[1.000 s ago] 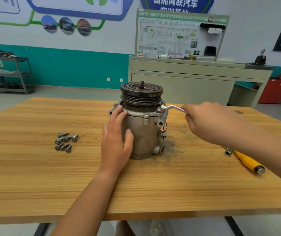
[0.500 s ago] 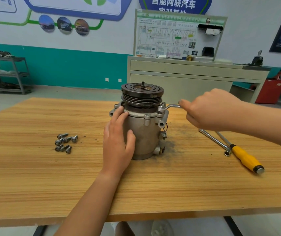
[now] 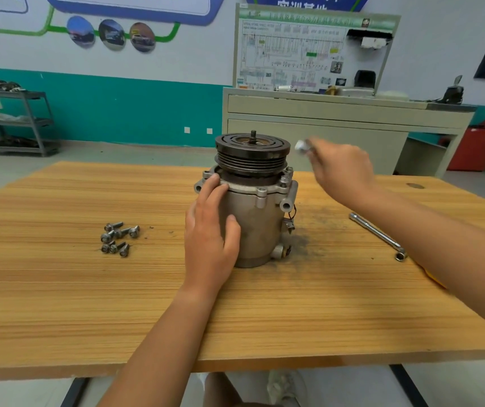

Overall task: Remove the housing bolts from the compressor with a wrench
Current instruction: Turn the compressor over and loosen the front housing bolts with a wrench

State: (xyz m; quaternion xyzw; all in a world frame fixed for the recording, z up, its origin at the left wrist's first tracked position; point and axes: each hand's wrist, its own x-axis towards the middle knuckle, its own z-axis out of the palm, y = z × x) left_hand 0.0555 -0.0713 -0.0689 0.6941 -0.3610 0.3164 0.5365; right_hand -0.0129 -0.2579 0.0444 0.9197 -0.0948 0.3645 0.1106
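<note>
The grey compressor stands upright on the wooden table, its dark grooved pulley on top. My left hand is wrapped round the left side of its body, fingertips up at the flange. My right hand is blurred, raised to the right of the pulley, gripping the silver wrench, whose socket end hangs in the air clear of the flange. Housing bolts still sit in the right side of the flange. Several removed bolts lie in a loose pile to the left.
A long silver socket tool lies on the table right of the compressor, its yellow handle mostly hidden under my right forearm. Dark grime marks the tabletop beside the compressor. A beige cabinet stands behind the table, a metal shelf rack at far left.
My right hand has lifted the wrench off the flange bolt and swung it up beside the pulley. My left hand has stayed on the compressor body.
</note>
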